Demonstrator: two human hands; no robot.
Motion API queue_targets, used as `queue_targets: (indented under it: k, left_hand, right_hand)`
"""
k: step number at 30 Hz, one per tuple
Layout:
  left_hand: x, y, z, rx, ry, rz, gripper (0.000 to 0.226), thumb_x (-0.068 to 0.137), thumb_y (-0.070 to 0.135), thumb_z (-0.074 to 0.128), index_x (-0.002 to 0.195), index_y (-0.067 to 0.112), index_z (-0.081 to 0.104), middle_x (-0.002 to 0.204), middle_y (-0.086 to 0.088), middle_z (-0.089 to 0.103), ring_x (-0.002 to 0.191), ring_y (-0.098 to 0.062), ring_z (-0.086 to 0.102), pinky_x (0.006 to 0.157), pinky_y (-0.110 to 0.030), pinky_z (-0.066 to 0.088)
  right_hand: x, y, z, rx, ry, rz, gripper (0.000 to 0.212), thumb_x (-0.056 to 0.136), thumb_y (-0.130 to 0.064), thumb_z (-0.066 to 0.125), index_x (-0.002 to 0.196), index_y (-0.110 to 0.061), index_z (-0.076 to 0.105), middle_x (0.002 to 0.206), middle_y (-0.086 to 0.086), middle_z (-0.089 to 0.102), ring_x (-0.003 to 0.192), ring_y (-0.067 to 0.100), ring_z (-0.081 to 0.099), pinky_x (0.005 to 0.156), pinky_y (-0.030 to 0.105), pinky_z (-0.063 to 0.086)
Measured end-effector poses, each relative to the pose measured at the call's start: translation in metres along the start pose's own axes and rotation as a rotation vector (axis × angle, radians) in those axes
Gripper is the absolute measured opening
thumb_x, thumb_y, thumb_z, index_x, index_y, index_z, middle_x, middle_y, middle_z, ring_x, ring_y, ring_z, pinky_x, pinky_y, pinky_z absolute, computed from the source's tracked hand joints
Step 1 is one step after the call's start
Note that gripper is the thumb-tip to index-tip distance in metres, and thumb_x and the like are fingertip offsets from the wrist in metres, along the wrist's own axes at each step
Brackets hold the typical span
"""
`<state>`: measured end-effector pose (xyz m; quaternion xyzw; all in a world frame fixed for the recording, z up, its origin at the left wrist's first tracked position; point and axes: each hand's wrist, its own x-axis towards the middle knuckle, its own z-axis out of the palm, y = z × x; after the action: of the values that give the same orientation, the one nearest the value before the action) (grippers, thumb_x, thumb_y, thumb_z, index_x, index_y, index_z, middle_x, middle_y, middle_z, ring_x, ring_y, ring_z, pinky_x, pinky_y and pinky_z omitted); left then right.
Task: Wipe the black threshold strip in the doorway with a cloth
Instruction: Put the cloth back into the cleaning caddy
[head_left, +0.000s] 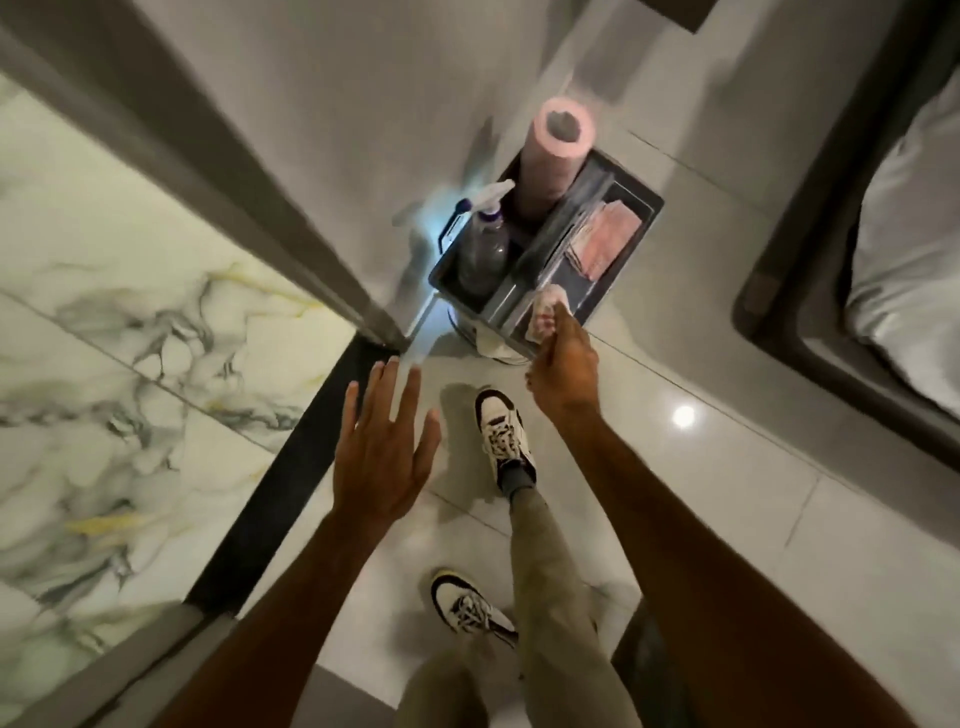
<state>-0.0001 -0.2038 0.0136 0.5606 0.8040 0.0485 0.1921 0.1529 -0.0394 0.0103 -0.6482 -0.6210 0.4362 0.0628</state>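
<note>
Our right hand (563, 371) pinches the cloth (543, 314) over the caddy (649, 208); our left hand (382, 452) hangs open. We judge the cloth soft and light, best bunched before pressing on the threshold strip (291, 478).

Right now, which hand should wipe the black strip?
Probably the right hand: it already pinches the cloth, beside the caddy. The left hand hovers open and empty, nearer the black threshold strip, so the right must reach across.

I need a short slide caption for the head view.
Right hand holds crumpled cloth over grey caddy; left hand open above black threshold strip.
</note>
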Motion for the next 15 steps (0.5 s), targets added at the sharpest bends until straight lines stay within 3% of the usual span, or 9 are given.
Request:
queue_targets:
  k: [5,9,12,15]
  left_hand:
    - [0.113,0.023,0.061,0.032,-0.128,0.104,0.082,0.107,0.061,0.008,0.171,0.015,0.026,0.181,-0.012,0.02,0.17,-0.027,0.013,0.139,-0.05,0.006]
    - [0.173,0.022,0.134,0.13,-0.179,0.127,0.078,0.11,0.06,0.016,0.171,0.012,0.026,0.18,-0.017,0.02,0.169,-0.033,0.015,0.137,-0.058,0.014]
    - [0.196,0.018,0.167,0.197,-0.123,0.132,0.075,0.113,0.058,0.02,0.171,0.01,0.026,0.18,-0.02,0.02,0.168,-0.036,0.017,0.135,-0.062,0.019]
    - [0.205,0.016,0.183,0.24,-0.143,0.124,0.079,0.113,0.063,0.013,0.173,0.013,0.02,0.181,-0.019,0.016,0.168,-0.036,0.014,0.136,-0.062,0.017]
  right_hand:
    - [0.107,0.03,0.027,0.06,-0.003,0.175,0.066,0.105,-0.009,0.064,0.165,-0.01,0.037,0.165,0.019,0.044,0.149,0.04,0.049,0.124,0.054,0.048]
    - [0.179,0.07,0.065,0.075,0.052,0.238,0.069,0.107,-0.011,0.058,0.169,-0.014,0.028,0.175,0.014,0.028,0.16,0.036,0.036,0.128,0.039,0.039]
    - [0.209,0.09,0.088,0.003,-0.014,0.259,0.085,0.109,-0.022,0.058,0.174,-0.019,0.003,0.183,0.013,0.004,0.165,0.042,0.024,0.127,0.056,0.039]
    - [0.219,0.101,0.104,-0.066,-0.153,0.314,0.101,0.107,-0.035,0.063,0.173,-0.022,-0.012,0.183,0.015,-0.005,0.16,0.05,0.031,0.122,0.065,0.042]
